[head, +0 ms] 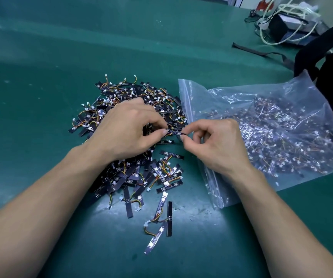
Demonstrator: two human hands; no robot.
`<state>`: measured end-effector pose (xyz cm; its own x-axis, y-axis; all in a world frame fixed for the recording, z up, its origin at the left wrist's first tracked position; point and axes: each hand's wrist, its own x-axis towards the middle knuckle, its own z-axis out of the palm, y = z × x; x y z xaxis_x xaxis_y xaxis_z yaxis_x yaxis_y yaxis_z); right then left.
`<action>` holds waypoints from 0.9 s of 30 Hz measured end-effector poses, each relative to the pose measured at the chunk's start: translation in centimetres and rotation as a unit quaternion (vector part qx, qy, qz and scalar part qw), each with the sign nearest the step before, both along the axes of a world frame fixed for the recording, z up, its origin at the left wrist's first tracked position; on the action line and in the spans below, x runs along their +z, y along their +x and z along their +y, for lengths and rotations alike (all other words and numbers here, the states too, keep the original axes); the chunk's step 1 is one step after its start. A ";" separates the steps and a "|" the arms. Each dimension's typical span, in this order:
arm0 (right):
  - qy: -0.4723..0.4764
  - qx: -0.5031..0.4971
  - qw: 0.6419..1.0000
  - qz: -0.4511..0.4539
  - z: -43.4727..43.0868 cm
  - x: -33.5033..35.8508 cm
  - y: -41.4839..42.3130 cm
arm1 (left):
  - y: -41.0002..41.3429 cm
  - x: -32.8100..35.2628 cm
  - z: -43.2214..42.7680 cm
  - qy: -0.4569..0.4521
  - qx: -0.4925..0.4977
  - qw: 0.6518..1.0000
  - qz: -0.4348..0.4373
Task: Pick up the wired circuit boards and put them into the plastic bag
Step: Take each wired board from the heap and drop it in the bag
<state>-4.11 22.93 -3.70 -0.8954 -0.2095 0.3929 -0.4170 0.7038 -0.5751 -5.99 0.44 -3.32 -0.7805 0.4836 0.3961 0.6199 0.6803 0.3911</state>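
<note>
A heap of small black wired circuit boards (133,97) with orange and yellow leads and white plugs lies on the green mat. One narrow board (174,132) is held level above the heap: my left hand (127,127) pinches its left end, and my right hand (219,143) pinches its right end between thumb and forefinger. Just right of the heap lies a clear zip plastic bag (272,93), flat on the mat, its mouth toward the heap. Many boards fill it. My right hand rests over the bag's left part.
Several loose boards (161,215) lie scattered toward me on the green mat (41,77). A black bag (330,63) and its strap sit at the right edge. A dark box with white cables (282,23) stands at the far right.
</note>
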 end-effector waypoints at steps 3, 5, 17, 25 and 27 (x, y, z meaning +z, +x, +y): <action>0.000 0.005 1.000 0.012 0.0 0.1 0.0 | 0.0 -0.1 0.1 0.010 -0.009 1.000 0.008; -0.006 0.006 1.000 0.014 0.0 0.1 0.0 | 0.0 -0.2 0.1 0.017 -0.012 1.000 0.013; -0.067 0.018 0.998 0.012 -0.1 -0.3 -0.2 | 0.2 0.0 0.5 0.042 -0.018 0.997 0.060; -0.074 -0.001 0.996 0.052 -0.2 -0.4 -0.2 | 0.2 -0.1 0.4 0.053 -0.032 0.996 0.069; -0.072 0.003 0.996 0.054 -0.2 -0.3 -0.1 | 0.2 -0.1 0.4 0.058 -0.023 0.995 0.074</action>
<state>-4.21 22.70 -4.02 -0.8454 -0.1495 0.5128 -0.4857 0.6146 -0.6215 -5.82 0.85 -3.43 -0.6878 0.4621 0.5598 0.7060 0.6053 0.3677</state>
